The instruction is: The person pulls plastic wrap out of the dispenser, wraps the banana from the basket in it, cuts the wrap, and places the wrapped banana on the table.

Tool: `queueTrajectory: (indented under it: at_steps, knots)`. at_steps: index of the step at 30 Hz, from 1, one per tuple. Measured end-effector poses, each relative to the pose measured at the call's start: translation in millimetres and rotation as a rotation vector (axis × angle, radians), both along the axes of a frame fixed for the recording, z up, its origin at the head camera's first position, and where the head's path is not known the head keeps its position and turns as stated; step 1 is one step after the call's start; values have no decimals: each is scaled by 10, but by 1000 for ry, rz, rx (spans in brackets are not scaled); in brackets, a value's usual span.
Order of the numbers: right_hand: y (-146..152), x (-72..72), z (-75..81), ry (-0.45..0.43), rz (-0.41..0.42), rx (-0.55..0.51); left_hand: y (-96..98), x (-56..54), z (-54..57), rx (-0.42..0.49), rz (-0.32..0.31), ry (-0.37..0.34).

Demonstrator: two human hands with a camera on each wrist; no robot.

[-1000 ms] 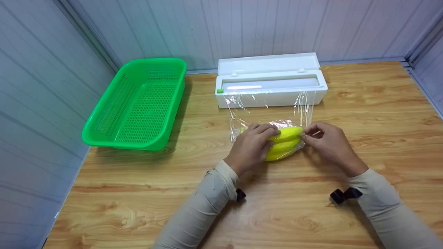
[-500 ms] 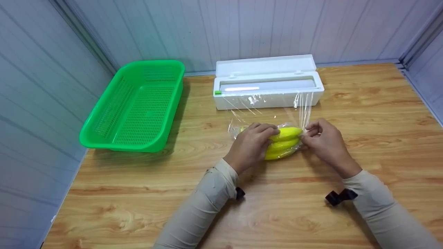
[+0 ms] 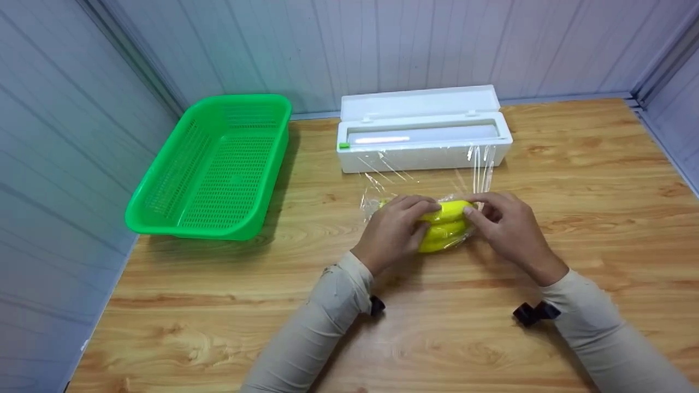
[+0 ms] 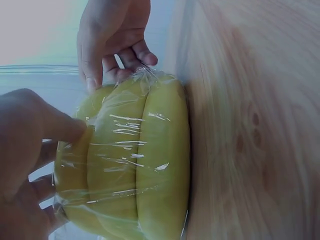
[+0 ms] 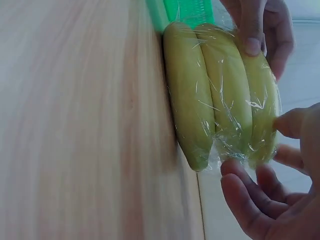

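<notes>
A bunch of yellow bananas, wrapped in clear cling film, lies on the table between both hands. My left hand holds it from the left, its thumb on the near side and its fingers over the top. At the right end, the thumb of my right hand presses on the upper banana while the other fingers bend round the tips, as the right wrist view shows. Wrinkled cling film gathers at those tips. A sheet of film still runs from the bunch back to the white dispenser box.
Behind the bananas, the dispenser's lid stands raised, with a film roll inside and a small green slider at its left front corner. A green perforated basket sits at the back left. Panelled walls border the table.
My right hand has shifted slightly left, from pinching film at the banana tips to setting its thumb on the upper banana. My left hand stays in place on the bunch.
</notes>
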State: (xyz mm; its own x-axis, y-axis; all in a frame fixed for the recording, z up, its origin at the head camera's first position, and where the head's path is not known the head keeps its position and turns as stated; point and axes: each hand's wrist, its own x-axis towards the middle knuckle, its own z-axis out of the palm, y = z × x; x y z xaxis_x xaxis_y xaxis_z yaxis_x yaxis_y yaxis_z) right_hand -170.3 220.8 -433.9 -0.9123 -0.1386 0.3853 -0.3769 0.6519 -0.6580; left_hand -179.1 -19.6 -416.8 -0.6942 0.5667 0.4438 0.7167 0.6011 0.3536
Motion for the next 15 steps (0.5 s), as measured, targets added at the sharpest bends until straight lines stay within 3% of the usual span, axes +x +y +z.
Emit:
queueTrajectory:
  at_steps: [3, 6, 15]
  knots:
    - [-36, 27, 22, 111, -35, 95, -12, -6, 2, 23, 7, -57]
    - [-87, 48, 49, 199, -16, 153, -25, -11, 9, 41, 9, -121]
    - [-242, 43, 39, 313, 143, 119, -54, -43, 3, 132, 14, -266]
